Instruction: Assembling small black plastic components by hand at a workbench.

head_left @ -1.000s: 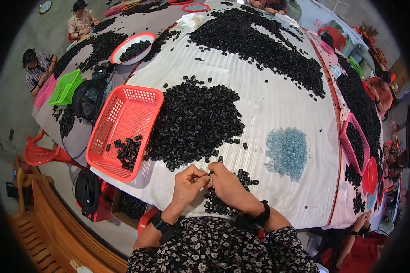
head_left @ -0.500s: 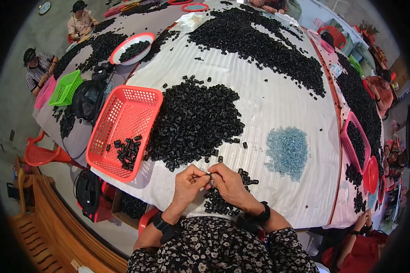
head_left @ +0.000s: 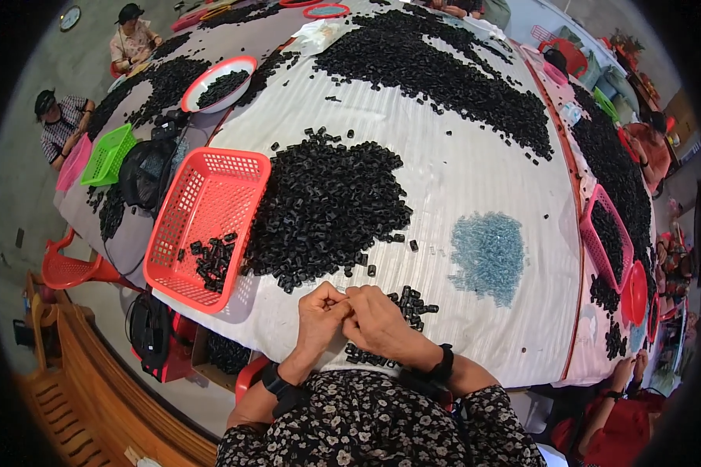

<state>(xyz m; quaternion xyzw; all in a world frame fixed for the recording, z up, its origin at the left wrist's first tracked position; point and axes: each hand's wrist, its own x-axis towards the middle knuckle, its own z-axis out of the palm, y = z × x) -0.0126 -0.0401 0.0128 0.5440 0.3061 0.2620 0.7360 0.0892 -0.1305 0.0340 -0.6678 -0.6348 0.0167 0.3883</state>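
My left hand (head_left: 317, 319) and my right hand (head_left: 382, 323) meet at the fingertips above the near edge of the cloth-covered table. Both are closed in a pinch, and the fingers hide what lies between them. Beside and below my right hand is a small group of short black plastic pieces (head_left: 418, 308). Ahead of my hands spreads a large heap of similar black pieces (head_left: 327, 206). To the right lies a pile of small clear bluish pieces (head_left: 488, 257). A red plastic basket (head_left: 204, 194) at the left holds some black pieces (head_left: 216, 261).
A longer black heap (head_left: 444, 78) covers the far table. A red-rimmed bowl (head_left: 227, 98), a green basket (head_left: 109, 156) and a dark fan (head_left: 144, 175) stand left. A pink basket (head_left: 606, 237) is at the right. Several people sit around the tables; a wooden bench (head_left: 93, 381) stands lower left.
A small black piece showed between my fingertips earlier; now my fingers cover that spot. My right hand has turned and its fingers have curled in closer against my left.
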